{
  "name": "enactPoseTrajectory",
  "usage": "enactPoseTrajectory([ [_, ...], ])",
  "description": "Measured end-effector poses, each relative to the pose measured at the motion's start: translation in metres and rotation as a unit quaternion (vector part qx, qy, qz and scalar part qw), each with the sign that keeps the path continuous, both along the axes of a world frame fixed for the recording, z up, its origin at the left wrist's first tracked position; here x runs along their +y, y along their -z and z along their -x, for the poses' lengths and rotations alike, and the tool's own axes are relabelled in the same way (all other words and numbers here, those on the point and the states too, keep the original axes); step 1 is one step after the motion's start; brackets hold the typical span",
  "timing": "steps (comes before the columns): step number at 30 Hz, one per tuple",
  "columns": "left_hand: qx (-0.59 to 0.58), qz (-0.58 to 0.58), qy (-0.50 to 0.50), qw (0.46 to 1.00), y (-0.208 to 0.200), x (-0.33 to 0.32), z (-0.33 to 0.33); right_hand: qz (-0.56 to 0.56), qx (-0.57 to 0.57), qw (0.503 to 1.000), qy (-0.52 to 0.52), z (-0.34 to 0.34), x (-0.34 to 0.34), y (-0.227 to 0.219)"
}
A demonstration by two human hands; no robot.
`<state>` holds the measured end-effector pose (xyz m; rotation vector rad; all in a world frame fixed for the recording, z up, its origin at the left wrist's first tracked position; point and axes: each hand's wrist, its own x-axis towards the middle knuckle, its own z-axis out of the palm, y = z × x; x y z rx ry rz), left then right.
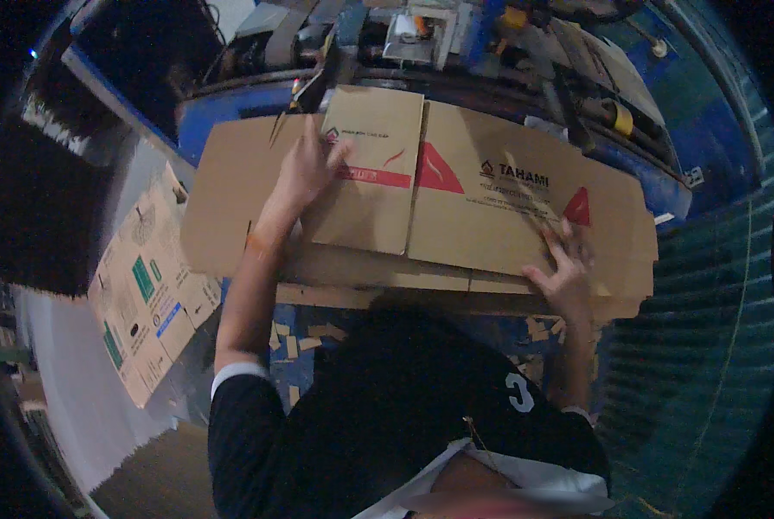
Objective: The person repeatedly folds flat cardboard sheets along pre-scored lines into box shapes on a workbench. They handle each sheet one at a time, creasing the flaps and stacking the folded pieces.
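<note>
A flat brown cardboard box blank (491, 229) with red and black printing lies across the work surface in front of me. My left hand (305, 173) is at the left edge of its narrower printed panel (374, 212). The thumb lies over the panel's face, and the other fingers point away along the edge. My right hand (567, 264) rests on the near right part of the wide panel, fingers spread. More plain cardboard (231, 186) extends beneath the printed panels, partly hidden by them and my left arm.
A blue machine (231, 105) with rollers and metal parts stands beyond the cardboard. Another printed cardboard sheet (149, 294) leans at the left. Small cardboard scraps (305, 344) lie below the near edge. Ridged dark green sheeting (690, 346) is on the right.
</note>
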<state>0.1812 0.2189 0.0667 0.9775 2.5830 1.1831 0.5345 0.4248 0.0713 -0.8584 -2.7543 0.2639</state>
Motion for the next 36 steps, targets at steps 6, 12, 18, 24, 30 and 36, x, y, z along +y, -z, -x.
enactPoseTrajectory([
  [6, 0.313, 0.128, 0.211, 0.917, 0.002, -0.039, -0.084, -0.001, -0.121, 0.992, 0.033, -0.032, 0.020, 0.007],
  [12, 0.346, 0.048, 0.219, 0.911, 0.017, -0.039, -0.027, 0.064, -0.054, 0.996, -0.002, -0.007, 0.044, 0.020],
  [18, 0.413, 0.007, 0.225, 0.883, 0.021, 0.005, 0.033, -0.090, -0.096, 0.991, -0.039, 0.053, 0.103, 0.026],
  [24, 0.418, 0.011, 0.089, 0.904, 0.014, 0.082, 0.070, -0.045, -0.070, 0.995, 0.060, 0.122, 0.147, 0.023],
  [30, 0.381, -0.129, 0.022, 0.915, 0.013, 0.011, 0.031, -0.103, 0.075, 0.985, 0.116, 0.072, 0.138, 0.046],
  [36, 0.232, -0.050, -0.487, 0.840, 0.049, -0.150, -0.020, -0.099, 0.305, 0.859, 0.399, -0.125, 0.139, 0.107],
])
